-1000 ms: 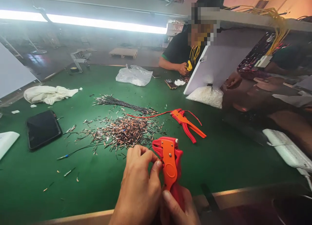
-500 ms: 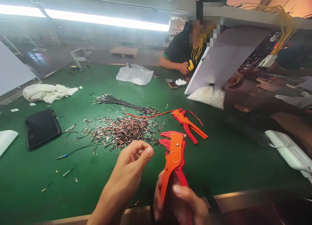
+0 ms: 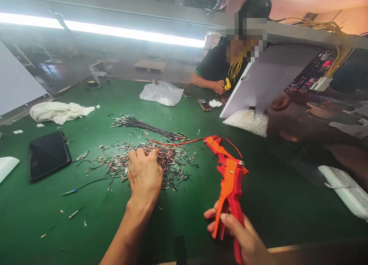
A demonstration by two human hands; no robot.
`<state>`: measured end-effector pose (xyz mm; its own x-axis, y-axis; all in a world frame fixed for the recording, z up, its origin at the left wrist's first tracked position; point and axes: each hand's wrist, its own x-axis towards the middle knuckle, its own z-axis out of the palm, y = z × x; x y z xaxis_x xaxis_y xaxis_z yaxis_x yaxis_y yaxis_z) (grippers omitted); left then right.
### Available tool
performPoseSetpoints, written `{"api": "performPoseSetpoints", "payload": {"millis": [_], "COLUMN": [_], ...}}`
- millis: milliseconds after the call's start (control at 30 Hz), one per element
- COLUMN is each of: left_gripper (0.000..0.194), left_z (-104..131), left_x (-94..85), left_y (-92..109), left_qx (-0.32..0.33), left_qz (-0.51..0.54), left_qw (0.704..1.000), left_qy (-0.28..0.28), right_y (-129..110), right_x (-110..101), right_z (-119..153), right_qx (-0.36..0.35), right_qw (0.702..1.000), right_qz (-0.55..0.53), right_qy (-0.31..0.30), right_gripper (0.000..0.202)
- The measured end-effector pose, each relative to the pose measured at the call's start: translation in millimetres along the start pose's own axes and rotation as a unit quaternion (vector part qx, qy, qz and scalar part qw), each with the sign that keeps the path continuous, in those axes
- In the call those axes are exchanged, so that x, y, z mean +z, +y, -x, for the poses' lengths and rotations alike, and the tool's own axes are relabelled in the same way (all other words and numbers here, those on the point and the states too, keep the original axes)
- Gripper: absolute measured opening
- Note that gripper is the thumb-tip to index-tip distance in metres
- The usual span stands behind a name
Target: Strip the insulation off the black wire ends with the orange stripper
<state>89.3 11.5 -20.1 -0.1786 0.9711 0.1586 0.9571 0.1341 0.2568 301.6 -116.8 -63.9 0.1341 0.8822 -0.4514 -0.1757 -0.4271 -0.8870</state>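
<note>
My left hand (image 3: 145, 171) reaches palm down onto the pile of short wire pieces (image 3: 169, 157), fingers bent into it; the fingertips and anything between them are hidden. My right hand (image 3: 240, 232) grips an orange and red wire stripper (image 3: 230, 180) by its handles, jaws upward. Just behind that tool, a second orange and red stripper (image 3: 214, 142) lies on the green table, with a red wire (image 3: 189, 141) beside it. A bundle of black wires (image 3: 149, 126) lies beyond the pile. One black wire with a blue band (image 3: 75, 190) rests left of the pile.
A black tablet-like device (image 3: 49, 156) and a white cloth (image 3: 59, 111) lie at the left. Clear plastic bags (image 3: 161, 92) are at the back. Across the table a person (image 3: 214, 66) holds a yellow tool, next to a white panel (image 3: 261, 77). A white bundle (image 3: 343, 188) is at the right.
My left hand has moved forward and left, down onto the pile. My right hand has shifted right with the stripper, which now overlaps the second one in view.
</note>
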Motion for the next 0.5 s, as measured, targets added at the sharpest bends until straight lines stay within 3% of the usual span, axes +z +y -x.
{"api": "performPoseSetpoints", "payload": {"millis": [67,200,333,500], "left_gripper": [0.037,0.025,0.017,0.015], "left_z": [-5,-15,-15,-4], "left_x": [0.9,7.5,20.5,30.4], "left_y": [6,30,60,86], "left_qx": [0.021,0.127,0.183,0.114], "left_qz": [-0.002,0.024,0.047,0.051], "left_qw": [1.0,0.991,0.98,0.985], "left_qy": [0.013,-0.018,-0.071,-0.12], "right_y": [-12,-44,-74,-97], "right_x": [15,29,16,1], "right_z": [-9,-29,-49,-58], "right_qx": [-0.008,-0.109,-0.195,-0.237], "right_qw": [0.998,0.982,0.973,0.969], "right_qz": [-0.039,-0.089,-0.078,-0.06], "right_qy": [-0.056,-0.129,-0.091,-0.039], "right_gripper": [0.035,0.032,0.025,0.024]}}
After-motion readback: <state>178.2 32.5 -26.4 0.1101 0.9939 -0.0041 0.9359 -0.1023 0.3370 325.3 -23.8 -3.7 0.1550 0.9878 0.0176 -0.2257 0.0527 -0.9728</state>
